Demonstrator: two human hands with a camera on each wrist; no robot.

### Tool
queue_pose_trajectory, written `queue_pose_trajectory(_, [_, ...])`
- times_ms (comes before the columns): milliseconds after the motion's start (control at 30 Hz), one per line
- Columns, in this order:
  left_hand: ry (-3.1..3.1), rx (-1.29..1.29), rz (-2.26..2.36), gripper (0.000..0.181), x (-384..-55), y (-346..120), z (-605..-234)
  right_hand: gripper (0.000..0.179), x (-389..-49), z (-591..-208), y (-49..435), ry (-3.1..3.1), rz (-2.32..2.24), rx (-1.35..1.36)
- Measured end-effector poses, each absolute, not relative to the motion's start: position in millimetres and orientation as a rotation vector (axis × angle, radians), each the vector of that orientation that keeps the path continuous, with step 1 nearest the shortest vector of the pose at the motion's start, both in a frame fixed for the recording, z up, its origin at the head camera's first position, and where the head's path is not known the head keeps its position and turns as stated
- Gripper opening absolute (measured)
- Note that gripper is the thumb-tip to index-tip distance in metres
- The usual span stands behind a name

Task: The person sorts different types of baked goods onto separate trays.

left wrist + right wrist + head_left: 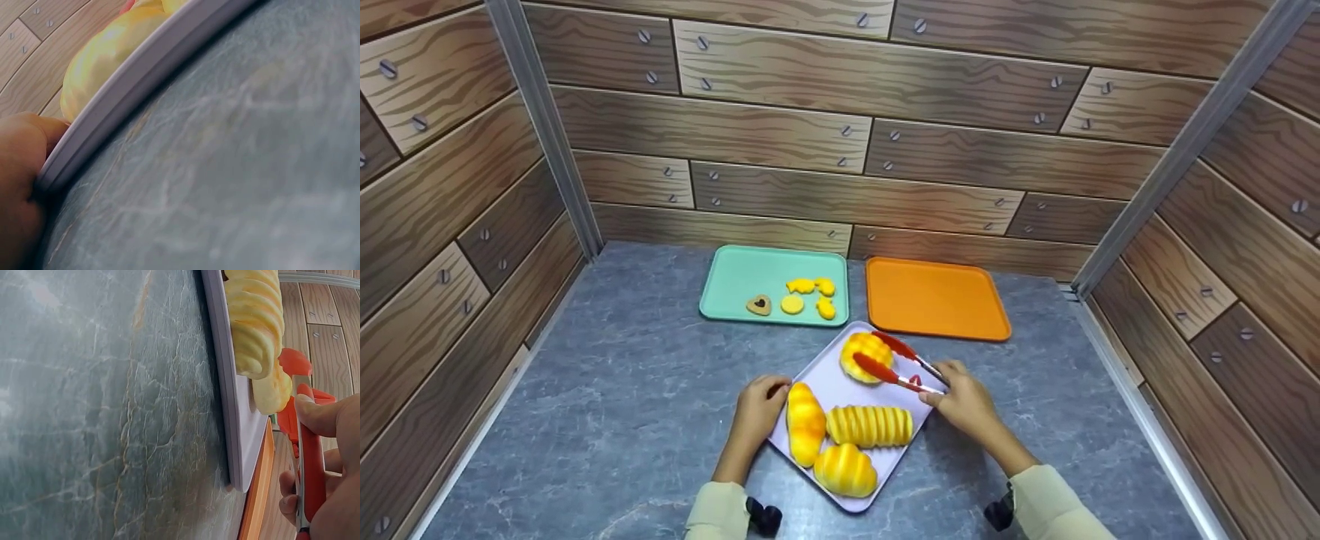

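Observation:
My left hand point(760, 409) grips the left edge of a lavender tray point(826, 379) with thumb and fingers at its rim. In my right hand point(966, 405) is a pair of red-tipped tongs point(874, 370), held by the handles. Their spread tips are at a round golden bun point(858, 346) near the tray's far corner, one crossing over it and one at its right side; firm contact is hard to tell. The same tray bears a long bread roll point(805, 424), a ridged loaf point(870, 426) and a plump croissant-like bread point(846, 471).
Behind on the left lies a mint-green tray point(757, 266) with a heart-shaped cookie point(759, 304), a round yellow cookie point(792, 304) and several small yellow pieces. An orange tray point(934, 296) lies at its right. Wood-patterned walls point(780, 135) enclose the grey marbled tabletop point(637, 390).

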State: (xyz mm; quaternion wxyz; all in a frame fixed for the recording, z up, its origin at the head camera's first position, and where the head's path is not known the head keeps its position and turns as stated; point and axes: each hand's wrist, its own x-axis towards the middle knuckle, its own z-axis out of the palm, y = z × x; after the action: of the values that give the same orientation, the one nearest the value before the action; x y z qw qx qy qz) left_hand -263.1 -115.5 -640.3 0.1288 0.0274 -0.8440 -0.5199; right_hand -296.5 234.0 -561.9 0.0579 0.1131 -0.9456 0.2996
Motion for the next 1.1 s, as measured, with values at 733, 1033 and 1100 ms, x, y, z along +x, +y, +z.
queue_pose_trajectory(733, [-2.424,0.064,-1.517,0.015,-262.2,-116.2,-639.9,0.062,-330.8,-553.0,298.9,-2.770,0.963,-0.021])
queue_pose_trajectory(1033, [-2.416,0.055,-1.495,0.015,-262.4,-115.3,-639.6,0.065,-346.2,-550.9,330.0,-2.776,0.929,-0.294])
queue_pose_trajectory(1100, [-2.411,0.053,-1.493,0.015,-262.1,-115.7,-639.8,0.064,-349.3,-554.0,335.7,-2.779,0.926,-0.327])
